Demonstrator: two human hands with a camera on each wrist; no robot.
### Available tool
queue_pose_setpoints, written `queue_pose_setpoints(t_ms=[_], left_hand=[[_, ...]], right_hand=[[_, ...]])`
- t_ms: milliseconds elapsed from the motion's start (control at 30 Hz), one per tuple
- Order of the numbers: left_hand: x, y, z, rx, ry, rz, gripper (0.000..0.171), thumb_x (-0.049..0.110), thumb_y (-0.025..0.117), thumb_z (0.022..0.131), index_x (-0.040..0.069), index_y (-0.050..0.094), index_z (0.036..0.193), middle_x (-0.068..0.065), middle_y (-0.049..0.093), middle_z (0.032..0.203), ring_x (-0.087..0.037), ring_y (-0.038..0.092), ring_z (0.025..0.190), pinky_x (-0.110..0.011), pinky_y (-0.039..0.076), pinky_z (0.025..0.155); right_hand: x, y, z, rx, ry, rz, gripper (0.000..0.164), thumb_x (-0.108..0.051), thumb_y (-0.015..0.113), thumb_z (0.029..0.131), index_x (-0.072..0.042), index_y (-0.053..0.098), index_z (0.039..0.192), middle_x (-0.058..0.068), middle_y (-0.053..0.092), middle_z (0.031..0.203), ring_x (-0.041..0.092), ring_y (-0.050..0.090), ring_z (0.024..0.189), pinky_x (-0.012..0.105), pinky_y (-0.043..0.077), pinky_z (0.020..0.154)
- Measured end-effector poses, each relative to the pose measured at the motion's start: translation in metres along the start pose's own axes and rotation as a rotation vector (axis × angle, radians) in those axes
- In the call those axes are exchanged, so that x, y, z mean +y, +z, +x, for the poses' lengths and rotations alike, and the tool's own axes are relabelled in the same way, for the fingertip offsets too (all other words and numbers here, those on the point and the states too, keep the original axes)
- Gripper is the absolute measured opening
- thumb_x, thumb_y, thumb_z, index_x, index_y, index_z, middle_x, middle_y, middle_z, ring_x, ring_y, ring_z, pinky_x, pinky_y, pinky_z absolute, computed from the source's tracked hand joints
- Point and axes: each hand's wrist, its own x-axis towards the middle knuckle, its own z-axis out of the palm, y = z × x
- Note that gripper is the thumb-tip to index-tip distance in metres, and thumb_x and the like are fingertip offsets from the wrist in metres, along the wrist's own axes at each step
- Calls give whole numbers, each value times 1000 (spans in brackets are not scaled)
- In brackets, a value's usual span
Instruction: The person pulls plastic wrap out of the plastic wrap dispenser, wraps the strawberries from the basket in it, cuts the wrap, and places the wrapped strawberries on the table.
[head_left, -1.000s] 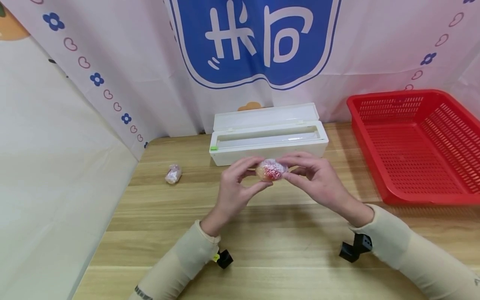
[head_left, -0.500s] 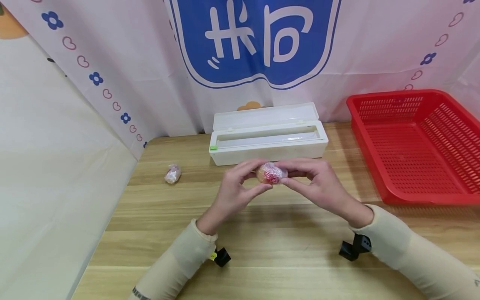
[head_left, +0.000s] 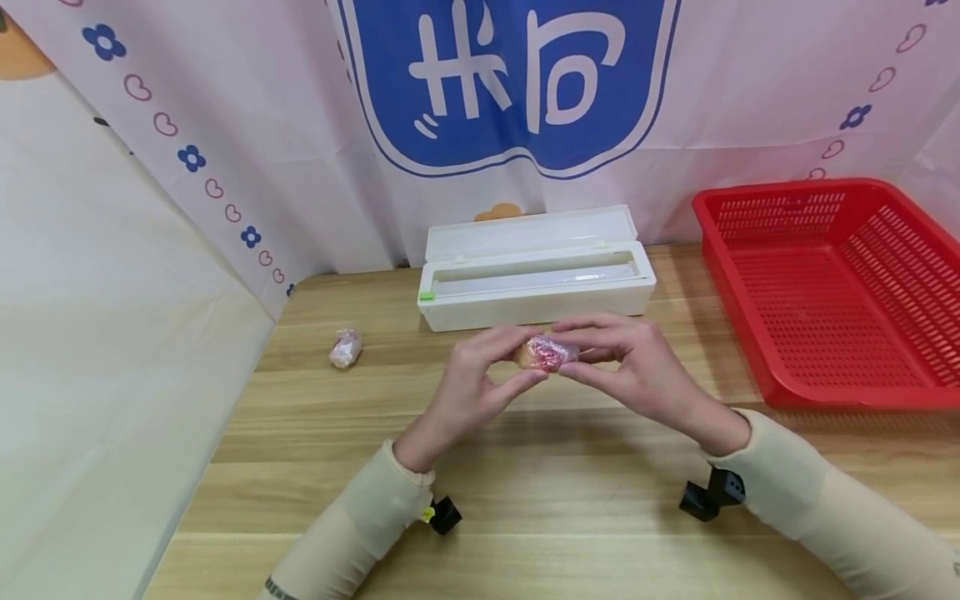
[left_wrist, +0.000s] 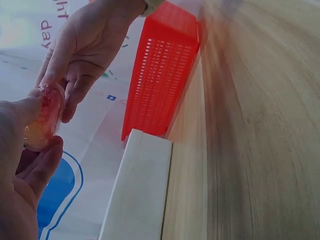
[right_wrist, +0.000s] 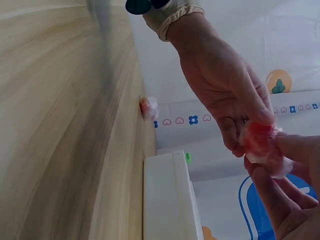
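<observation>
Between both hands, over the table in the head view, is a small rounded red-and-yellow item in clear plastic film (head_left: 547,353). It looks like a fruit, but the crinkled film hides its exact kind. My left hand (head_left: 474,382) pinches its left end between thumb and fingers. Its right end is pinched by my right hand (head_left: 630,367). The left wrist view also shows the wrapped item (left_wrist: 47,112) off the table, and loose film bulges at one end of the wrapped item (right_wrist: 265,147) in the right wrist view.
Behind the hands stands a white cling film dispenser (head_left: 536,307) with its lid up and a roll inside. A second film-wrapped item (head_left: 346,348) lies on the table at left. At right is a red plastic basket (head_left: 780,333). A printed cloth (head_left: 300,108) hangs behind.
Both hands have come slightly down in the head view with the wrapped item. It appears turned a little between the fingers. The dispenser, basket and second wrapped item have stayed put.
</observation>
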Motion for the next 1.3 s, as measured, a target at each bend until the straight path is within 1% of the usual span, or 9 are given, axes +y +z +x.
queue_pose_setpoints(t_ms=[167,267,433,567,633,800,900,1133,1300], left_hand=[[2,0,0,-36,-43,64,40,31,64,91,5,65,121,-8,70,110,-9,65,89,-16,55,77],[3,0,-1,-35,-58,72,48,32,68,88,3,61,126,-10,69,115,-11,66,94,-17,55,79],[1,2,-1,-4,4,61,64,25,77,79,2,54,134,-14,65,121,-16,64,106,-18,54,84],[1,2,-1,29,12,14,53,16,75,80,2,58,129,-14,68,116,-17,66,102,-19,55,83],[3,2,-1,36,-49,-63,47,13,73,82,2,61,126,-14,68,114,-17,66,101,-21,56,81],[8,1,-1,33,-294,-367,44,6,73,81,1,63,124,-16,65,121,-21,67,103,-35,57,82],[9,-1,-1,13,-376,-471,46,4,74,80,2,63,124,-16,63,122,-23,66,105,-41,56,85],[7,-3,-1,16,-391,-439,45,5,73,80,2,63,124,-17,66,117,-22,68,101,-31,57,82],[6,-3,-4,-6,-434,-454,52,3,76,77,1,60,126,-17,65,119,-22,67,103,-32,56,84]], right_hand=[[1,3,0,7,20,43,34,-22,70,86,-13,69,119,2,72,109,9,68,84,24,58,72],[2,2,1,4,59,87,31,-20,68,88,-11,69,118,4,72,109,10,68,85,25,58,72],[1,-1,2,-24,152,227,30,-19,65,90,-8,68,118,9,71,110,18,70,88,29,59,76],[-1,-2,3,-37,186,270,32,-21,62,92,-8,67,120,10,72,110,20,71,88,31,59,74],[-1,-1,3,-37,194,251,32,-23,62,92,-10,67,120,8,71,112,19,70,89,31,59,73],[-3,2,4,-10,187,159,31,-27,64,91,-14,69,118,4,68,116,15,67,90,28,59,74],[-4,4,4,24,196,135,31,-28,65,90,-12,70,116,4,69,114,12,67,89,25,58,76],[-6,4,4,49,234,144,32,-31,71,84,-13,72,111,4,72,108,13,68,86,25,58,76],[-4,5,4,25,219,147,30,-24,73,83,-13,73,111,5,72,109,13,68,89,25,58,77]])
